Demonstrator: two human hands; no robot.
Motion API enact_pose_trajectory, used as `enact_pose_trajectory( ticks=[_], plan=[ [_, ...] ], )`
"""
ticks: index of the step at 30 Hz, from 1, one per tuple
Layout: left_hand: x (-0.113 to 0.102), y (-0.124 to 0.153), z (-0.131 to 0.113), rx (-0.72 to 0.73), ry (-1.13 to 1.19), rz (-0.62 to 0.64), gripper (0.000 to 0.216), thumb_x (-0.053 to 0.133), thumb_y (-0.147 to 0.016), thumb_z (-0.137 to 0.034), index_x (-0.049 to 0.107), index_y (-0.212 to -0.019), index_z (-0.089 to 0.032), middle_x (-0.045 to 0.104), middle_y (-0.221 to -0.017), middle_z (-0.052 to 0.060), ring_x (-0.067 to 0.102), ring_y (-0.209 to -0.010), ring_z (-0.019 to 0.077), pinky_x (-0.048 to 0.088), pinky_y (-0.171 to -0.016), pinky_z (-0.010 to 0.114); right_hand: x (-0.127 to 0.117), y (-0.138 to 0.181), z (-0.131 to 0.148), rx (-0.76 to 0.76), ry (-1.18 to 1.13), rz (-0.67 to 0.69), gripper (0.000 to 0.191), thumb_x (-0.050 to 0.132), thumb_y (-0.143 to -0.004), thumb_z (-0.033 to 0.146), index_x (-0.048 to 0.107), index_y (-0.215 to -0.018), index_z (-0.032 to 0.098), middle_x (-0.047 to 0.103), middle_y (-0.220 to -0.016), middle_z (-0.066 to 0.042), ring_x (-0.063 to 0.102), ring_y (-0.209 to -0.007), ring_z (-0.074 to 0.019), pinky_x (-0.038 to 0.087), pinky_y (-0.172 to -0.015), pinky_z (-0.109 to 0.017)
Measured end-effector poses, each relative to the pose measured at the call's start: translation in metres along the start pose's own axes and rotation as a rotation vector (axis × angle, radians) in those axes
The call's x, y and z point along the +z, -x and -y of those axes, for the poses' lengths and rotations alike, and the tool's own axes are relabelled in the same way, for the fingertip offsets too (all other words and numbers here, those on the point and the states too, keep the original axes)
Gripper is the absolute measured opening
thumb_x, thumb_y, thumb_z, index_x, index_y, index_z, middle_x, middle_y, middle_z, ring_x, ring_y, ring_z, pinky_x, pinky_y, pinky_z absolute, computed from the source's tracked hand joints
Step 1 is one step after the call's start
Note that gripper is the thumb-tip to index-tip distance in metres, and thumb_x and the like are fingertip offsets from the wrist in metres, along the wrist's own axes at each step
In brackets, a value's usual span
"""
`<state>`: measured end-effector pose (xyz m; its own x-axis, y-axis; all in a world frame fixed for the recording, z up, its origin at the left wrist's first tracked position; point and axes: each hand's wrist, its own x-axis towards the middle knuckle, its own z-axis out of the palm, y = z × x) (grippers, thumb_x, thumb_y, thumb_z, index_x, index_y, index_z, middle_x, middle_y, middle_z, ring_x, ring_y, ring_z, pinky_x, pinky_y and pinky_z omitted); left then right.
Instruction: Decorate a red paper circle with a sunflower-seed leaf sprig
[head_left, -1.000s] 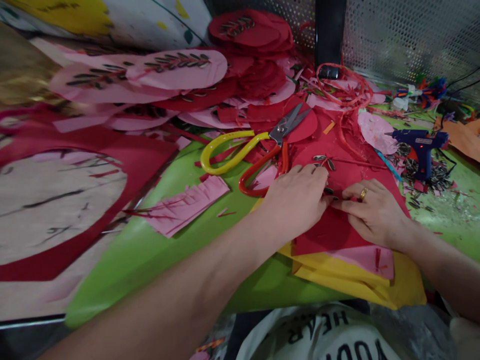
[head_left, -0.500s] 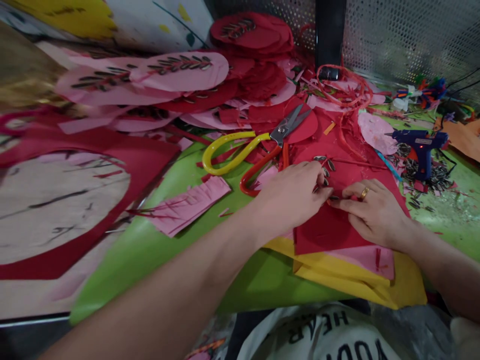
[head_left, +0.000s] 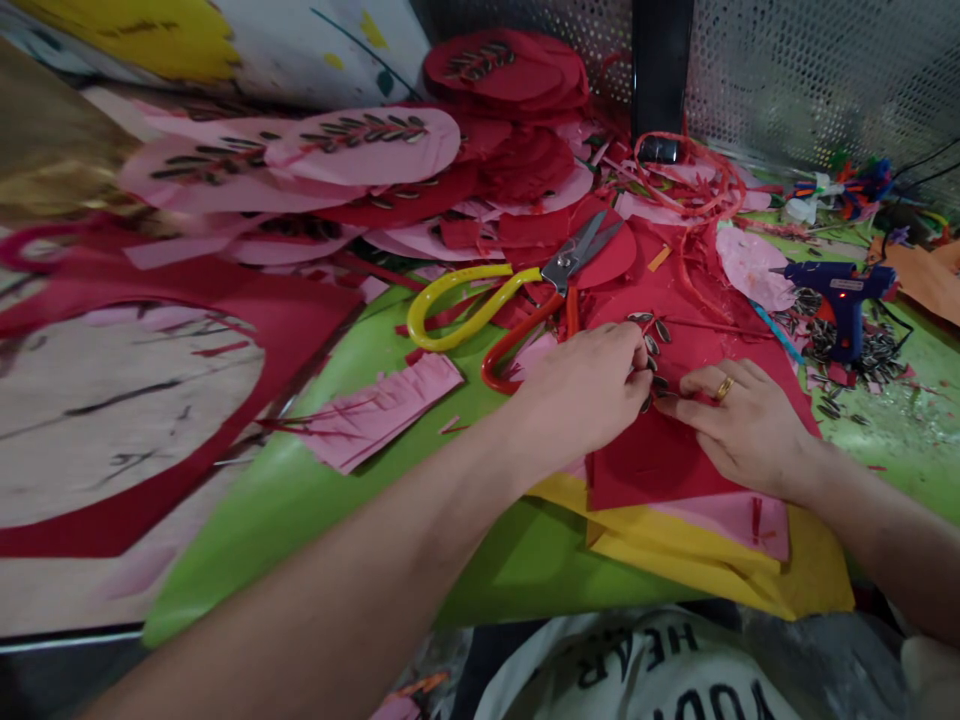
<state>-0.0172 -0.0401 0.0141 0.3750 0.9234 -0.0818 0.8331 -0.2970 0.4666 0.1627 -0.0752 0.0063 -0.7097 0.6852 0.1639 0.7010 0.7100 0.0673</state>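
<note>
My left hand (head_left: 592,388) is closed, its curled fingertips at a dark striped sunflower seed (head_left: 646,403) low over a sheet of red paper (head_left: 645,455). My right hand (head_left: 742,415), with a ring on one finger, is bent inward from the right. Its index finger and thumb point at the same seeds, close to the left fingertips; whatever they pinch is hidden. Several more seeds (head_left: 659,330) lie on the red paper just above, in a leaf-like row partly covered by my left hand. Pink paper (head_left: 739,515) and yellow paper (head_left: 810,565) lie beneath the red sheet.
Scissors (head_left: 559,270) with yellow and red handles lie open beyond my left hand. A blue glue gun (head_left: 844,290) stands by a pile of seeds (head_left: 881,350) on the right. Pink paper ovals (head_left: 367,165) with seed patterns are stacked behind. Folded pink paper (head_left: 390,410) lies left.
Between the two hands, the seed at the fingertips has shifted slightly left. The right fingertips have moved a little left as well. The view has shifted slightly.
</note>
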Motion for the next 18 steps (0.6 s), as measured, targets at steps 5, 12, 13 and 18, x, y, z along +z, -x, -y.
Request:
enact_pose_trajectory(
  ticks=[5,12,13,18],
  plan=[
    [0.0011,-0.0003,-0.0001,0.021,-0.009,0.005,0.007,0.048,-0.079,-0.021,0.054,-0.081,-0.019,0.061,-0.074,0.000,0.057,-0.068,0.0166,0.040,-0.064,0.028,-0.0004,-0.0007,0.0023,0.000,0.036,0.022,0.032,0.043,-0.079,0.010,0.067,-0.096,0.022,0.062,-0.090,-0.006,0.045,-0.077,-0.0187,0.031,-0.067,-0.033],
    [0.0008,0.0002,-0.0003,0.026,-0.022,-0.005,0.008,0.047,-0.079,-0.021,0.054,-0.082,-0.018,0.060,-0.071,0.000,0.056,-0.065,0.0157,0.039,-0.064,0.028,0.0000,-0.0004,0.0038,-0.004,0.067,0.010,0.031,0.043,-0.080,0.010,0.067,-0.097,0.021,0.062,-0.089,-0.006,0.045,-0.077,-0.0186,0.030,-0.065,-0.033],
    [0.0006,0.0002,-0.0004,0.024,-0.020,-0.003,0.008,0.047,-0.079,-0.021,0.054,-0.082,-0.018,0.060,-0.071,0.000,0.055,-0.065,0.0156,0.039,-0.064,0.028,0.0000,-0.0005,0.0041,-0.004,0.072,0.012,0.031,0.043,-0.080,0.010,0.067,-0.097,0.021,0.063,-0.089,-0.006,0.045,-0.076,-0.0184,0.029,-0.066,-0.033],
    [0.0001,-0.0001,-0.0002,0.027,-0.010,0.009,0.009,0.046,-0.079,-0.020,0.054,-0.082,-0.018,0.061,-0.073,0.001,0.056,-0.067,0.0162,0.040,-0.064,0.028,-0.0010,-0.0011,0.0061,-0.020,0.100,0.011,0.030,0.045,-0.080,0.009,0.068,-0.095,0.020,0.063,-0.089,-0.006,0.044,-0.075,-0.0176,0.028,-0.066,-0.032]
  ],
)
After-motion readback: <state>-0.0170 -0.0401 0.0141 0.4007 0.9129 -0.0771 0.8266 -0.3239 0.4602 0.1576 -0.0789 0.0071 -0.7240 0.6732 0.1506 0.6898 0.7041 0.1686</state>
